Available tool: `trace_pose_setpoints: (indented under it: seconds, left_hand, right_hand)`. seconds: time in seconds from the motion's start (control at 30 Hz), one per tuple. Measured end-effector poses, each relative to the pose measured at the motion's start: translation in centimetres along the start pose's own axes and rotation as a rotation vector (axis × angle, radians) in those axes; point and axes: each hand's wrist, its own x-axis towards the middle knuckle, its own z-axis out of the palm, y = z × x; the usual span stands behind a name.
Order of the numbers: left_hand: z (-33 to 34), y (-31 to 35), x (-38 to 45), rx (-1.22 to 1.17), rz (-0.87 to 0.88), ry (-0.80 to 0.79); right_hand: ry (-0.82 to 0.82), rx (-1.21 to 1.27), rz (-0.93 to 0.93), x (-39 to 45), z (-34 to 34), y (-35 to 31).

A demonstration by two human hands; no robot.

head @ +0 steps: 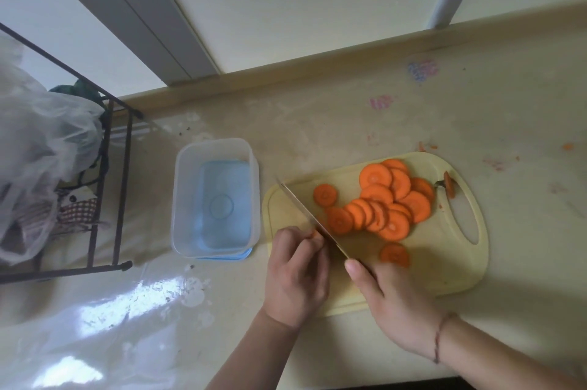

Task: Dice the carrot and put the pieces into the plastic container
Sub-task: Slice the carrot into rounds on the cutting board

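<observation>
Several round orange carrot slices (389, 199) lie overlapping on a pale yellow cutting board (451, 265). My left hand (295, 275) pinches a small carrot end (315, 234) at the board's left side. My right hand (390, 300) grips the handle of a knife (313, 221), whose blade runs diagonally up-left and rests against that carrot end. A single slice (394, 254) lies apart near my right hand. The clear plastic container (216, 195) stands left of the board on its blue lid and holds no carrot.
A dark metal rack (111, 186) with a plastic bag (41, 141) and cloths stands at the left. The carrot top (448, 185) lies by the board's handle hole. Small carrot scraps (568, 146) dot the counter at the right. A wall runs along the back.
</observation>
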Motion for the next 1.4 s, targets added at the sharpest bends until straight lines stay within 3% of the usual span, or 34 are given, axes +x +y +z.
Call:
trace_pose_setpoints:
  seconds: [0.23, 0.8, 1.17, 1.33, 1.4]
  left_hand:
    - [-0.5, -0.1, -1.4, 0.069, -0.047, 0.006]
    - [-0.6, -0.3, -1.7, 0.011, -0.086, 0.009]
    - [-0.7, -0.5, -1.5, 0.058, -0.068, 0.006]
    - [-0.4, -0.5, -1.6, 0.052, -0.077, 0.028]
    - [-0.4, -0.6, -1.6, 0.053, -0.087, 0.030]
  right_hand:
    - [0.057, 0.075, 0.041, -1.7, -1.1, -0.8]
    - [-0.073, -0.039, 0.136, -5.1, -2.5, -0.2]
    - [-0.077, -0.022, 0.031, -1.3, -1.8, -1.8]
    - [-0.047, -0.005, 0.178, -5.4, -2.3, 0.6]
    - [-0.094, 0.001, 0.158, -5.0, -1.9, 1.0]
